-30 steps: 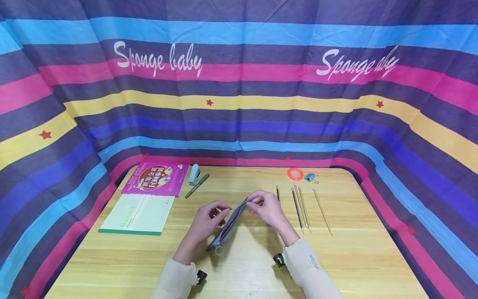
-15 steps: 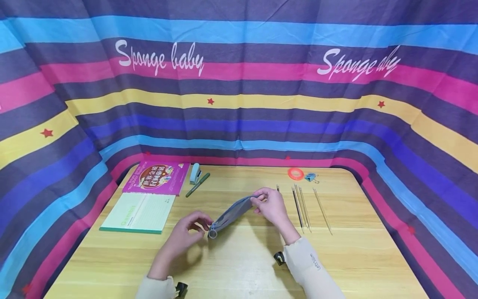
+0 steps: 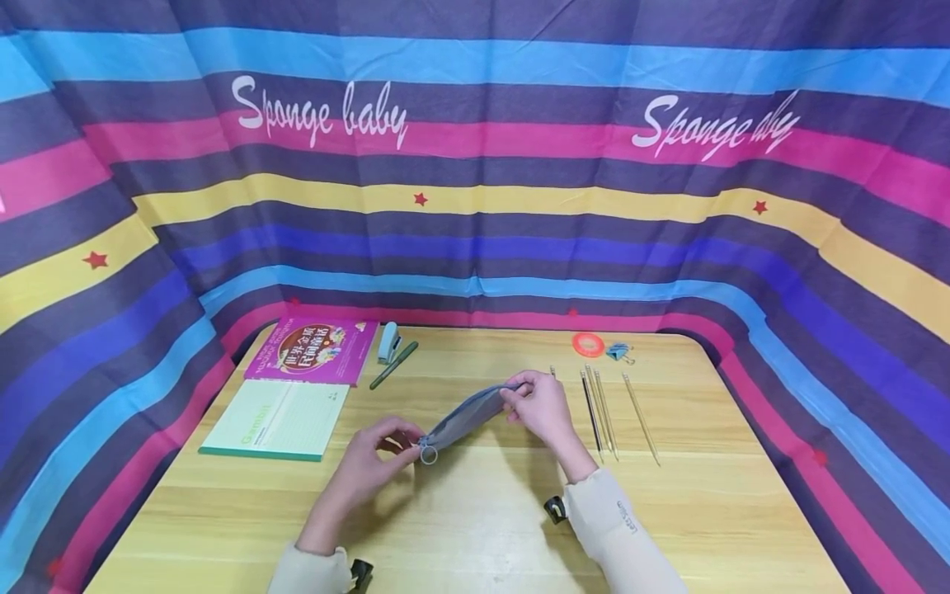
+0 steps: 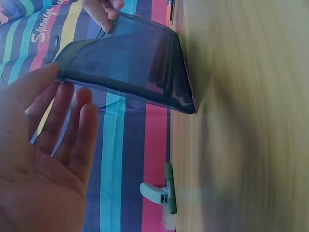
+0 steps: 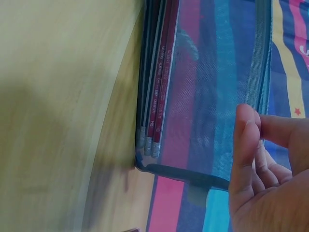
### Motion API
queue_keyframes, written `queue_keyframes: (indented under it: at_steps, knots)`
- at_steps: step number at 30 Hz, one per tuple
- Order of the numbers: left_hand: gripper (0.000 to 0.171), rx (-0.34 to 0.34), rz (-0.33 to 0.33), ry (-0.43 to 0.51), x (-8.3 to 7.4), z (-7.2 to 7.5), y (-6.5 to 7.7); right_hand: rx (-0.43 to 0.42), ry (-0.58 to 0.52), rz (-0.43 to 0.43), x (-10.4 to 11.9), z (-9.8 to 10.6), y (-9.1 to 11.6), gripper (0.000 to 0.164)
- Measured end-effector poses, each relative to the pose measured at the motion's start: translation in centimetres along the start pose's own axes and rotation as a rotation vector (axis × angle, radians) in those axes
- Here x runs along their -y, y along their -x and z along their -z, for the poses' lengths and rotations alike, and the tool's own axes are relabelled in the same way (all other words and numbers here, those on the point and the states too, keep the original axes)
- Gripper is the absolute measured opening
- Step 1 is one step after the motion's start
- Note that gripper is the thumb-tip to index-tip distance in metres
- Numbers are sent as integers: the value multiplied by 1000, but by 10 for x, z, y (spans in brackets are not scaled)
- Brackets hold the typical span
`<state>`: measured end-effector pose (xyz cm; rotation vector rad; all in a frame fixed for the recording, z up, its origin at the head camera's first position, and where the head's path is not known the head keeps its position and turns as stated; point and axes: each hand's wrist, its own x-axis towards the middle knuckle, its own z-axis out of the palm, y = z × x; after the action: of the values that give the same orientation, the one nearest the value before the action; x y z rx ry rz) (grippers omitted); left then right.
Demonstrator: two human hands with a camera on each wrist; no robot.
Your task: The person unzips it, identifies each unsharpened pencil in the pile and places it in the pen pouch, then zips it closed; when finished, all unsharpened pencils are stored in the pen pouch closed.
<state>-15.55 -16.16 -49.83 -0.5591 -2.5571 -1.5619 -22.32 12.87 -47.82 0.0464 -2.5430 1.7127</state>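
A see-through mesh zip pouch (image 3: 469,419) is held up over the table, its zipper edge on top. Several pencils (image 5: 161,92), some dark red, lie along its bottom inside, seen through the mesh in the right wrist view. My left hand (image 3: 367,462) pinches the pouch's near left corner between thumb and index finger, beside a round ring pull (image 3: 429,454); its other fingers are loosely bent. At the opposite end my right hand (image 3: 540,406) pinches the zipper edge (image 5: 259,63) between thumb and fingers.
Several loose pencils (image 3: 640,419) lie right of my right hand, one partly hidden behind it. Behind them are a red tape ring (image 3: 588,345) and a blue binder clip (image 3: 618,352). Far left hold a purple book (image 3: 315,353), notebook (image 3: 270,417), stapler (image 3: 387,342) and green pen (image 3: 393,365).
My left hand has moved left and toward me from the pouch's side to its near corner and now pinches there. The pouch has swung flatter, its right end raised slightly to the right.
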Motion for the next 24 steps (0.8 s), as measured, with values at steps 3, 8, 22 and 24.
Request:
queue_keyframes:
  at_steps: [3,8,22,24]
  knots:
    - [18,-39,-12,-12,0,-1,-2,3,-9,0,-1,0,-1,11]
    - [22,-67,-27,-35,1,-2,-4,4,-9,-4,-2,0,-3,12]
    - [24,-121,139,-132,8,-7,-11,10,-7,-24,1,3,-4,9]
    - [22,-139,143,-134,8,-7,-11,12,-12,-18,1,3,-4,10]
